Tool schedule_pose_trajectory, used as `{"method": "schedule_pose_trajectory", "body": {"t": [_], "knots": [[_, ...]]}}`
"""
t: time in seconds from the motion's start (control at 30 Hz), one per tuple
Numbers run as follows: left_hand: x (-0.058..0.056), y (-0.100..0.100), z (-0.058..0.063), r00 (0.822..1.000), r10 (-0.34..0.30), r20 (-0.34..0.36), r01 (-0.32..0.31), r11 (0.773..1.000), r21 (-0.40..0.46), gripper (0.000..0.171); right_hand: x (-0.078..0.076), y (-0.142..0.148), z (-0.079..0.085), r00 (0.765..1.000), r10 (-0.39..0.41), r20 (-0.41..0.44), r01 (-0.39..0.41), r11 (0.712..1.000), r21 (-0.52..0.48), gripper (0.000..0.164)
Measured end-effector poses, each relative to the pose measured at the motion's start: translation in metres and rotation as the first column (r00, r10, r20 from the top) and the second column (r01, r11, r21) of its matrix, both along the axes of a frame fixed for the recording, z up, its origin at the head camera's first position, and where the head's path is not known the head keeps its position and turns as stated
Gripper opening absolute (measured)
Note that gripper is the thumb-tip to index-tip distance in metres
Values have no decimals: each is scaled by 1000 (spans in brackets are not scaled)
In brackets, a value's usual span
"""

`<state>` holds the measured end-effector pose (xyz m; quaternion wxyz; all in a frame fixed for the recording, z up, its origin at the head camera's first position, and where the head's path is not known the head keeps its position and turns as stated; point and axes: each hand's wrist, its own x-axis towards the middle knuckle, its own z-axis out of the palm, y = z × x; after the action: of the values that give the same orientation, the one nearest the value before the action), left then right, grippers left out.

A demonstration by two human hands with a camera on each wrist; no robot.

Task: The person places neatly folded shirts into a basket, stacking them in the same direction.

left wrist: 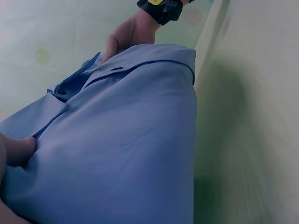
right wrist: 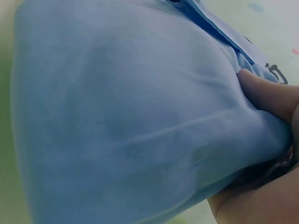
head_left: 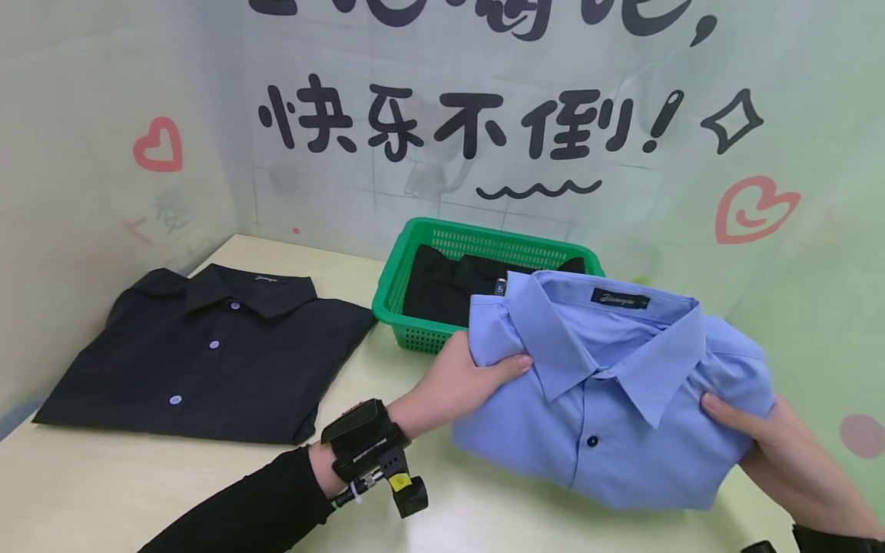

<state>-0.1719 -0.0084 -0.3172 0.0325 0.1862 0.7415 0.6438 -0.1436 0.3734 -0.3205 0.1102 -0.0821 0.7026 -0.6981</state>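
A folded light blue shirt [head_left: 525,430] with a collar, a dark neck label and a dark button is held up above the table, tilted toward the head camera. My left hand [head_left: 477,380] grips its left side near the collar, thumb on the front, other fingers hidden behind the cloth. On the opposite side my right hand [head_left: 767,438] holds it the same way; in the right wrist view the thumb [right wrist: 266,93] presses into the fabric. Behind the shirt stands a green basket [head_left: 408,261] with dark folded clothing [head_left: 435,288] in it, partly covered by the shirt.
A folded black shirt [head_left: 263,384] with light buttons lies at the left of the pale table [head_left: 104,484], its right sleeve edge close to the basket. A printed wall [head_left: 311,200] rises behind the table, and another wall stands along the left.
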Motion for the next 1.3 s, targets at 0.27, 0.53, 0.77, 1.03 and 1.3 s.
{"method": "schedule_pose_trajectory", "body": {"t": [0.27, 0.53, 0.77, 1.03, 1.3], "knots": [[-12, -23, 11, 997, 75, 27, -74, 997, -30, 37, -15, -28, 21, 999, -32, 32, 31, 999, 17, 46], [-32, -47, 25, 988, 142, 55, -138, 988, -72, 43, -34, -55, 41, 999, -9, 34, 9, 1000, -6, 44], [-50, -62, 36, 987, 150, 64, -144, 985, -95, 49, -50, -75, 55, 998, -37, 46, 34, 998, 57, 39], [-72, -70, 41, 980, 175, 97, -168, 983, -75, 56, -75, -95, 66, 993, -58, 99, 45, 990, 130, 53], [-101, -77, 49, 965, 187, 184, -171, 980, -99, 48, -109, -117, 80, 968, -124, 218, 82, 978, 194, 51]]}}
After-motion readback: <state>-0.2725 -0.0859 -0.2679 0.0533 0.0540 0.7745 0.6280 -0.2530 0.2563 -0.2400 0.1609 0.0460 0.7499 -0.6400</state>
